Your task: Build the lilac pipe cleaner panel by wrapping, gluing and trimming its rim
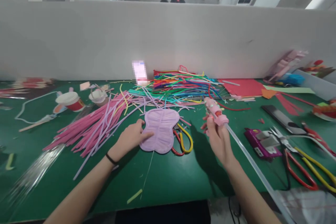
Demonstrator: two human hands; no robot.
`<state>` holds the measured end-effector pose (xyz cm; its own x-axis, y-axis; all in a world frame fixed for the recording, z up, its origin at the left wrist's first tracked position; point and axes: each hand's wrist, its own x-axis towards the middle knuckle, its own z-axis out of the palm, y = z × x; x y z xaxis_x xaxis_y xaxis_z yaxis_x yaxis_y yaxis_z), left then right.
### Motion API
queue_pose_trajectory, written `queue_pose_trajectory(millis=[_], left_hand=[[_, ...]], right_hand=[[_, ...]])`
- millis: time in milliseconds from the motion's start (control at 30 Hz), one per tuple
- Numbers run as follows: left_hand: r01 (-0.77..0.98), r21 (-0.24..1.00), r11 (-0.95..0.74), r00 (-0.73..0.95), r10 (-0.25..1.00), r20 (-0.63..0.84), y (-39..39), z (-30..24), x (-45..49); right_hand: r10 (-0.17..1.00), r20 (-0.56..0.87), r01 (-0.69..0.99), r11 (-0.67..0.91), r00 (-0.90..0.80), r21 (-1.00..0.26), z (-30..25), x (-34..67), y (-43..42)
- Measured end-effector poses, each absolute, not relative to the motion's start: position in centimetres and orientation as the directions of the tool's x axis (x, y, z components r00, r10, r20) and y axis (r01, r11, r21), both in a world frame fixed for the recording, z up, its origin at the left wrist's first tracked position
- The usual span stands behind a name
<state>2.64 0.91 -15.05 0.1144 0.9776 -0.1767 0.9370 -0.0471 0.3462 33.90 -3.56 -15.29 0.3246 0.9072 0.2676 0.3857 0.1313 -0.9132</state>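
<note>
My left hand (133, 134) pinches the left edge of a lilac butterfly-shaped piece (159, 129), its thumb lying across the front. The piece looks fuzzy and ribbed, like pipe cleaners set side by side. A thin wire (149, 171) runs down from its lower edge. My right hand (219, 140) is wrapped around a pink glue gun (214, 108), held above the table to the right of the lilac piece. A long clear glue stick (252, 162) trails from the gun's back end. Pliers with red and yellow handles (187, 140) lie partly hidden behind the lilac piece.
Bundled pink pipe cleaners (89, 126) lie left, and a multicoloured heap (173, 85) sits by the grey partition (168, 38). A paper cup (70, 101) stands at left. To the right are a purple box (258, 143), more pliers (301, 171) and red sheets (243, 87).
</note>
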Motion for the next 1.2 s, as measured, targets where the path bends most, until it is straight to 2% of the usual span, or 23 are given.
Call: queue_pose_trajectory(millis=[67,133,233,300,367,467,667,767,867,967,1067,1200], left_hand=[[0.838,0.546,-0.003,0.115,0.979,-0.171,1.2,-15.7,2.7],[0.719,0.694,0.03,0.11,0.981,-0.156,1.5,-15.7,2.9],[0.441,0.892,0.095,0.144,0.974,-0.175,1.6,-14.9,3.1],[0.191,0.959,0.209,0.181,0.953,-0.243,1.4,-14.2,3.2],[0.007,0.954,0.3,0.203,0.934,-0.295,1.1,-13.5,3.4],[-0.085,0.941,0.328,0.224,0.926,-0.303,0.9,-13.0,3.4],[-0.023,0.955,0.294,0.356,0.895,-0.267,0.6,-13.3,4.0],[0.004,0.966,0.259,0.387,0.89,-0.241,0.6,-13.7,4.4],[0.003,0.962,0.275,0.416,0.874,-0.251,0.5,-13.8,4.4],[-0.077,0.942,0.327,0.524,0.817,-0.241,0.2,-13.9,4.0],[-0.259,0.892,0.37,0.635,0.761,-0.132,-0.2,-14.5,3.7],[-0.475,0.785,0.398,0.667,0.745,0.025,-0.9,-15.7,4.3]], right_hand=[[0.941,0.238,0.335,0.15,0.241,-0.93,-15.0,32.9,-3.3],[0.955,0.213,0.278,0.152,0.204,-0.949,-14.9,32.2,-3.2],[0.947,0.189,0.205,0.137,0.259,-0.969,-15.2,31.7,-3.1],[0.927,0.195,0.186,0.14,0.322,-0.972,-15.3,31.8,-3.0],[0.899,0.206,0.186,0.142,0.387,-0.972,-15.1,32.1,-2.7],[0.883,0.19,0.168,0.129,0.429,-0.977,-14.0,32.8,-2.1],[0.98,0.056,-0.078,0.072,0.193,-0.994,-12.4,32.6,-1.7],[0.985,0.035,-0.113,0.055,0.171,-0.992,-12.7,32.2,-1.7],[0.971,0.0,-0.154,0.039,0.241,-0.987,-13.0,32.3,-1.3],[0.94,-0.039,-0.222,0.04,0.339,-0.974,-13.1,32.7,-0.7],[0.905,-0.063,-0.3,0.073,0.421,-0.951,-13.2,33.3,0.0],[0.849,-0.051,-0.345,0.158,0.527,-0.925,-13.6,33.8,0.8]])
